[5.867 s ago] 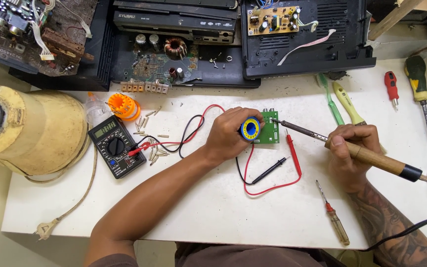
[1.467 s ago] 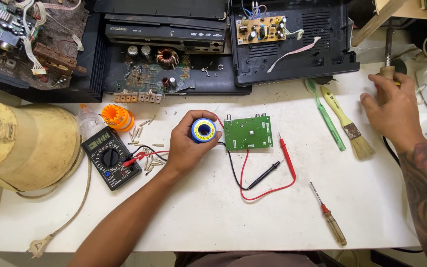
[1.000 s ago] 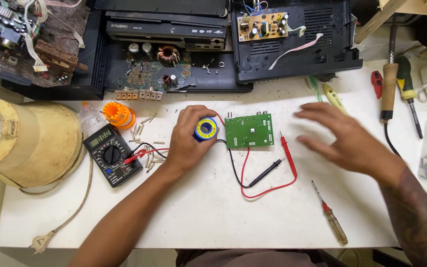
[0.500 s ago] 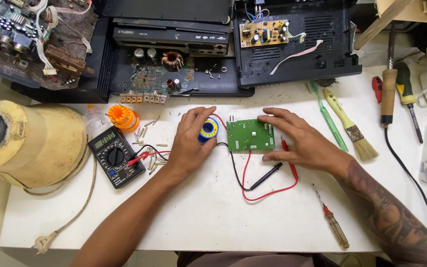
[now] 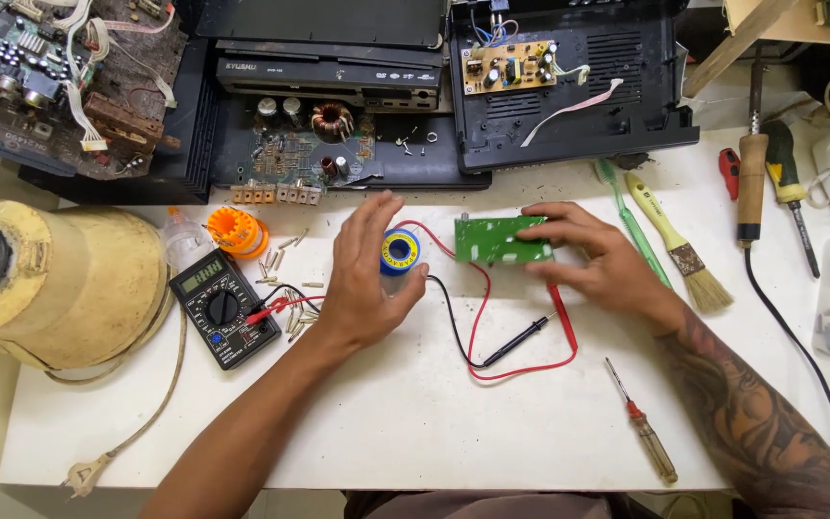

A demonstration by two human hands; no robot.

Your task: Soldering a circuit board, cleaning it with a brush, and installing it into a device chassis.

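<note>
white bench (image 5: 415, 432): right hand (image 5: 593, 264) on circuit board (image 5: 492, 240)

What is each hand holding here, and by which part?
The left hand rests on the blue-and-yellow solder spool, at its left side. The right hand presses fingers on the green circuit board, at its right end. Neither is lifted.

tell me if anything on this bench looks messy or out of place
Small metal bits lie scattered loose on the white table between the meter and the left hand. The right hand rests on the green board. Nothing looks spilled or broken.
</note>
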